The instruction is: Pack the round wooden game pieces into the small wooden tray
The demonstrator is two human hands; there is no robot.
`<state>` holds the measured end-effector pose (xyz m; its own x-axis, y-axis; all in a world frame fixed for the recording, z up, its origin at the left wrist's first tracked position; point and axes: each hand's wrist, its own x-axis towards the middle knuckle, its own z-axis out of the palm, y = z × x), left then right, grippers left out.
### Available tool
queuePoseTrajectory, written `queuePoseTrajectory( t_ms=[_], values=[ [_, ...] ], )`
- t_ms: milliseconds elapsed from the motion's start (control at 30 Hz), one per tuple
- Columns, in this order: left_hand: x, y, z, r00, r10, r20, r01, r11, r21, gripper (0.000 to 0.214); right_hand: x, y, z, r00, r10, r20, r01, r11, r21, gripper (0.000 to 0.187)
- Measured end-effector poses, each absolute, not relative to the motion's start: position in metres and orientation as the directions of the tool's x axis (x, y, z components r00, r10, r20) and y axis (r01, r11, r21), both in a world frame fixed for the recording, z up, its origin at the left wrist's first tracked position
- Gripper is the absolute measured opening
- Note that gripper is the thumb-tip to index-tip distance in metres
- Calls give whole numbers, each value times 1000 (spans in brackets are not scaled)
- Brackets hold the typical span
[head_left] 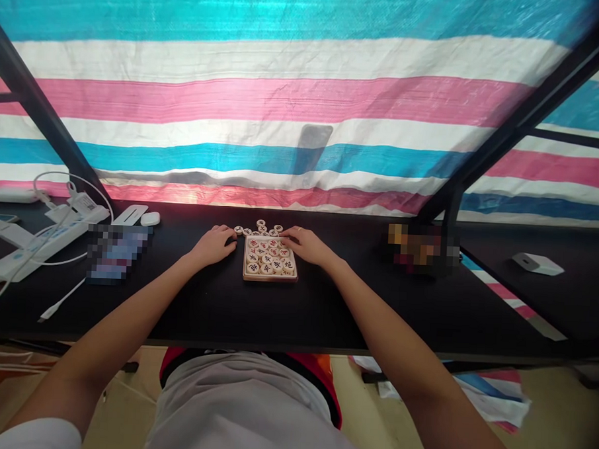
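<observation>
Head view: near the black surface's (325,308) far edge, our left hand (214,244) curls beside the shallow wooden tray (270,277), grip unclear, while our open right hand (306,244) rests on its round pale chess discs (267,257), where we judge light, even pressure best.

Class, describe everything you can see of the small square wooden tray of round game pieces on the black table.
The small square pale wooden tray lies flat on the black table. Round pale discs marked red or black fill it in rows. The right hand rests on its far right corner; the left hand sits by its left side. Loose discs lie just behind.
</observation>
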<state>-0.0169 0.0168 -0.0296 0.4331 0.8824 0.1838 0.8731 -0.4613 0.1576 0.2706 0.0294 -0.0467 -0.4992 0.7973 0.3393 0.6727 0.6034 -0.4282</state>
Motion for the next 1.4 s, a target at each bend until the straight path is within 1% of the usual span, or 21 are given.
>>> queuePoseTrajectory(
  t_ms=[400, 633, 867, 1067, 1133, 1300, 1400],
  values=[
    [-19, 21, -33, 475, 868, 147, 859, -493, 134, 35, 270, 28, -44, -499, 803, 327, 682, 596, -424, 24],
    [-20, 23, -37, 483, 862, 157, 852, -503, 145, 35, 269, 27, -43, -501, 800, 331, 682, 600, -418, 24],
    [-21, 25, -39, 468, 865, 182, 847, -498, 187, 29, 270, 29, -46, -501, 799, 334, 677, 602, -423, 25],
    [-26, 30, -41, 535, 826, 178, 802, -562, 200, 29, 270, 27, -44, -495, 806, 325, 687, 592, -421, 24],
    [-24, 29, -39, 553, 810, 197, 780, -586, 220, 29, 269, 27, -43, -492, 809, 323, 688, 588, -425, 24],
    [-12, 13, -27, 562, 768, 306, 723, -636, 269, 30, 269, 27, -44, -499, 803, 325, 683, 595, -423, 24],
    [-3, 1, -20, 627, 714, 311, 660, -700, 274, 31, 270, 28, -45, -497, 803, 330, 687, 596, -416, 24]
  ],
)
